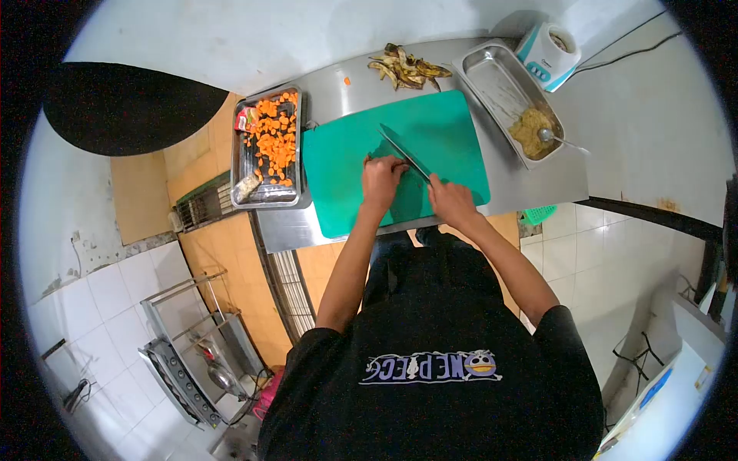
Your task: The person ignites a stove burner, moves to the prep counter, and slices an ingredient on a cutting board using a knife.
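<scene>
Knife (pixel 406 154) slants across the green board (pixel 346 184), tip forward and left

Its long axis runs diagonally, from the handle at the near right to the tip, which points away from the person. The right hand (pixel 452 204) is closed round the handle, wrist low over the board's near edge, forearm reaching in from the right. The left hand (pixel 381 182) is on the blade's left, its fingers curled down at the board; whether they clamp anything cannot be told. Its forearm comes up almost straight ahead. Carrots (pixel 275 138) fill much of a tray (pixel 265 205) left of the board; peels (pixel 407 69) lie beyond it.
</scene>
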`<action>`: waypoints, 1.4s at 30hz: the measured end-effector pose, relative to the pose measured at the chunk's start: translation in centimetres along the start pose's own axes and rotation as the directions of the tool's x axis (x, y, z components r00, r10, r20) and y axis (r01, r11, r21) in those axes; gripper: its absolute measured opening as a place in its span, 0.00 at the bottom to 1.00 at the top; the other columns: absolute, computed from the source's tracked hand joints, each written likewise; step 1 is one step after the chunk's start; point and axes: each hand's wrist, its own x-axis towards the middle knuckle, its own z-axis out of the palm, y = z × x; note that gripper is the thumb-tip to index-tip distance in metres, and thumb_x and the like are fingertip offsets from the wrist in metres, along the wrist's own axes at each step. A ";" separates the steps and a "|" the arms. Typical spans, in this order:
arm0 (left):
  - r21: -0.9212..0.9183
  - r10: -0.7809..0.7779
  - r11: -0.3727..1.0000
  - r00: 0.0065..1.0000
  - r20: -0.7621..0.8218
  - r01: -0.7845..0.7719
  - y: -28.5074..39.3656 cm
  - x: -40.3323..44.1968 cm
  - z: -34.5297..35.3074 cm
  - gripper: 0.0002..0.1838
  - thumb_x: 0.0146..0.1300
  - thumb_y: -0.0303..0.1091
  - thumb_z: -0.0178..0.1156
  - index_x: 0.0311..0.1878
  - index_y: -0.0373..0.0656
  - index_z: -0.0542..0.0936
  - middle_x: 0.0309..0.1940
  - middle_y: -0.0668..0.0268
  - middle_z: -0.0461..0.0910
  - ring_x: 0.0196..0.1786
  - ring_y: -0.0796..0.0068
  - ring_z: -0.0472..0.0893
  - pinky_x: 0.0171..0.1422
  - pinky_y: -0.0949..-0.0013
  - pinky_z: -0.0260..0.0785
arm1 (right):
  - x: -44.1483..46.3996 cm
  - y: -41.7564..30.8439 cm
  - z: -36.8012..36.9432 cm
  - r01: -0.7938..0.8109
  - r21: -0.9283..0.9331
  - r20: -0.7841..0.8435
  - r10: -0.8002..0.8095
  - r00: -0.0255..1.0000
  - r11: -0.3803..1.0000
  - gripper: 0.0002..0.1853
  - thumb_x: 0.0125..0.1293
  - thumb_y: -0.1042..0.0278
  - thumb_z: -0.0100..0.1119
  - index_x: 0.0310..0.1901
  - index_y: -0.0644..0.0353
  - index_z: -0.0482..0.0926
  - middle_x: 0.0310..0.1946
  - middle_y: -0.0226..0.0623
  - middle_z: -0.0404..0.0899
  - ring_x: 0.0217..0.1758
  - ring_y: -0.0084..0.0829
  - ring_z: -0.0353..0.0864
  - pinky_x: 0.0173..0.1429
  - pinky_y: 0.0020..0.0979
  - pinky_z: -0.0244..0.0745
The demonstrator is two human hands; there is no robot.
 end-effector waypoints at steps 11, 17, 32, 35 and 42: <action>0.063 0.031 0.997 0.999 0.043 -0.033 -1.1 0.3 0.5 0.06 0.60 0.35 0.69 0.34 0.44 0.89 0.33 0.59 0.87 0.38 0.55 0.86 0.61 0.45 0.69 | 2.3 0.7 -2.6 0.029 0.088 0.132 -0.040 0.990 0.996 0.15 0.75 0.57 0.49 0.51 0.60 0.74 0.33 0.56 0.84 0.37 0.60 0.84 0.42 0.60 0.78; 0.020 -0.014 1.000 0.997 0.069 0.013 -0.8 0.2 0.3 0.06 0.60 0.35 0.69 0.35 0.43 0.89 0.35 0.58 0.88 0.40 0.56 0.86 0.64 0.44 0.67 | 0.6 0.5 -1.9 0.017 0.124 0.064 -0.025 0.998 0.992 0.16 0.75 0.57 0.49 0.53 0.60 0.74 0.33 0.56 0.84 0.36 0.60 0.84 0.42 0.59 0.78; 0.032 -0.013 0.999 0.996 0.088 0.011 -0.9 0.3 0.2 0.07 0.60 0.36 0.69 0.34 0.44 0.88 0.34 0.59 0.87 0.38 0.56 0.85 0.63 0.44 0.68 | 2.2 2.6 -0.9 0.092 0.265 0.065 -0.113 0.992 0.960 0.15 0.76 0.56 0.48 0.51 0.59 0.74 0.31 0.57 0.83 0.33 0.60 0.83 0.38 0.60 0.78; 0.039 0.005 0.999 0.997 0.079 -0.008 -0.8 0.4 0.1 0.07 0.60 0.36 0.69 0.34 0.44 0.88 0.33 0.59 0.87 0.37 0.56 0.85 0.62 0.45 0.68 | 1.7 1.8 -2.0 0.036 0.229 0.120 -0.064 0.991 0.973 0.16 0.76 0.55 0.47 0.51 0.59 0.74 0.32 0.58 0.82 0.35 0.62 0.83 0.40 0.62 0.77; 0.036 0.006 0.999 0.999 0.053 -0.008 -0.3 0.1 -0.1 0.06 0.59 0.34 0.69 0.34 0.43 0.88 0.32 0.57 0.87 0.37 0.53 0.85 0.60 0.47 0.69 | 0.5 0.9 -0.7 0.039 0.164 0.026 -0.043 0.999 0.986 0.16 0.76 0.56 0.47 0.52 0.60 0.73 0.29 0.57 0.82 0.32 0.61 0.83 0.38 0.62 0.77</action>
